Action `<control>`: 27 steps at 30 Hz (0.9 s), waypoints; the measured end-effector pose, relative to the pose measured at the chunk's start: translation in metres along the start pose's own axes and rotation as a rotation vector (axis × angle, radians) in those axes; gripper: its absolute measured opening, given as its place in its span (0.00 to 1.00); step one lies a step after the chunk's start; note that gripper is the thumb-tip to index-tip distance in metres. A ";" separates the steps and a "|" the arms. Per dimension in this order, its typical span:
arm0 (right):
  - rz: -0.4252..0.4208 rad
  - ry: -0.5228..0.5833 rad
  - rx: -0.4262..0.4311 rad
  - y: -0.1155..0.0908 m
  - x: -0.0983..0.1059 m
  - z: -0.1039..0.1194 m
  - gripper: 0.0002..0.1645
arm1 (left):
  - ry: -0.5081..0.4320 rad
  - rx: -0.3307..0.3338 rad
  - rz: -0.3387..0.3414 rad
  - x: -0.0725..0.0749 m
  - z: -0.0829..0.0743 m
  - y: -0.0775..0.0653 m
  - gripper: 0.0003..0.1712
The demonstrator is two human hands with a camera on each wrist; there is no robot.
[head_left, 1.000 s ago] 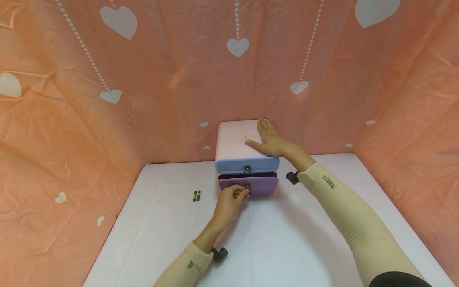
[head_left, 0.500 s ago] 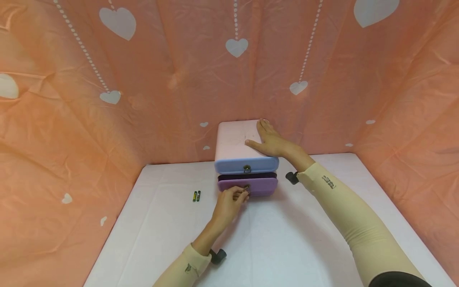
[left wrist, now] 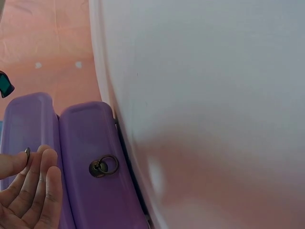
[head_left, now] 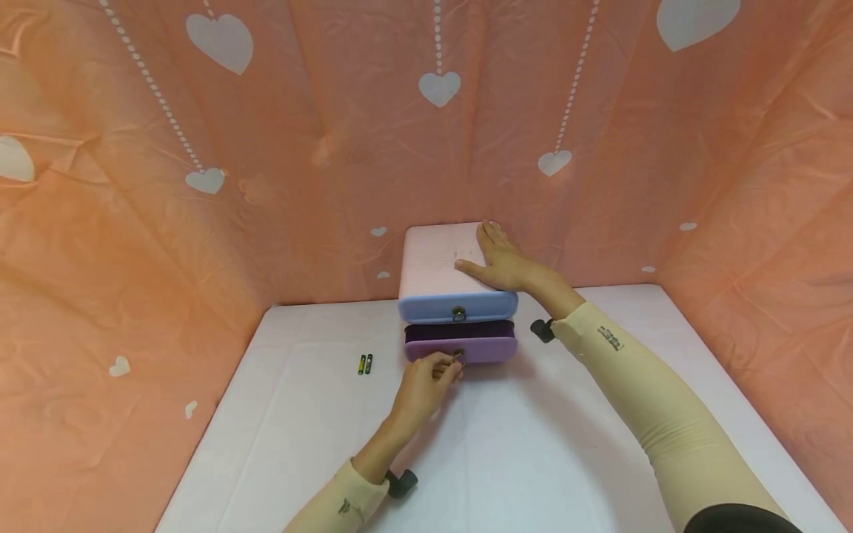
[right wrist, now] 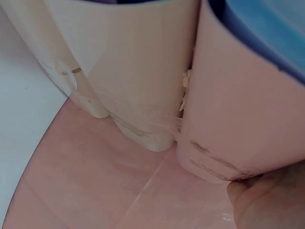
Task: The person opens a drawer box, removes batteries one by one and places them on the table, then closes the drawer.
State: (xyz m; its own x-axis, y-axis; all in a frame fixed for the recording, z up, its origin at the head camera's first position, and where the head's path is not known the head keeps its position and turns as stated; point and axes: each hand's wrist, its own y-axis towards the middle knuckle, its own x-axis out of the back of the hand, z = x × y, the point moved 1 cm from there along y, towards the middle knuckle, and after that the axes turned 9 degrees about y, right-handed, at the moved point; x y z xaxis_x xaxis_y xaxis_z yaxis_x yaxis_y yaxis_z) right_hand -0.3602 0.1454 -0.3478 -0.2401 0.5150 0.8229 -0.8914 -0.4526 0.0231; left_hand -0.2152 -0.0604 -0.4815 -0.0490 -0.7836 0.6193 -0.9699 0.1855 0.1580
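A small drawer cabinet with a pale pink top (head_left: 436, 259) stands against the back curtain. Its upper drawer is blue (head_left: 426, 309), closed, with a ring pull (head_left: 459, 314). Below it, a purple drawer (head_left: 489, 351) is partly pulled out, showing a dark interior. My left hand (head_left: 420, 389) pinches that drawer's ring pull (left wrist: 27, 153) between thumb and finger. In the left wrist view, another purple drawer (left wrist: 90, 195) with a hanging ring (left wrist: 109, 164) sits beside the held one. My right hand (head_left: 503, 263) rests on the cabinet top with fingers spread.
Two small batteries (head_left: 365, 364) lie side by side on the white tabletop (head_left: 313, 429), left of the cabinet. Orange-pink curtains (head_left: 346, 148) with white hearts enclose the back and sides. The right wrist view shows cabinet sections (right wrist: 128, 67) close to the curtain.
The purple drawer has slid farther out toward me, exposing more of its interior. My left hand has moved slightly nearer with the ring. The right hand has stayed in place.
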 end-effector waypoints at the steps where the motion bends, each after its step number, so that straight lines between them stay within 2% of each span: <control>1: -0.002 0.001 -0.001 0.000 0.000 0.000 0.62 | 0.004 0.000 0.002 0.000 0.000 -0.001 0.11; 17: -0.010 0.009 0.005 0.000 -0.001 0.000 0.62 | 0.018 -0.049 0.012 0.003 0.001 -0.016 0.11; 27: -0.010 0.005 0.006 0.002 -0.001 0.000 0.62 | 0.034 -0.058 0.017 0.003 0.002 -0.021 0.10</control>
State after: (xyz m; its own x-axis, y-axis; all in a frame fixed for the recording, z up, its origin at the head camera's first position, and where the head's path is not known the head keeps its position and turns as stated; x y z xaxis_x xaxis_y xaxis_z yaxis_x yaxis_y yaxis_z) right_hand -0.3617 0.1445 -0.3487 -0.2331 0.5230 0.8199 -0.8916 -0.4515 0.0345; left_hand -0.1960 -0.0680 -0.4848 -0.0566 -0.7599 0.6476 -0.9533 0.2338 0.1911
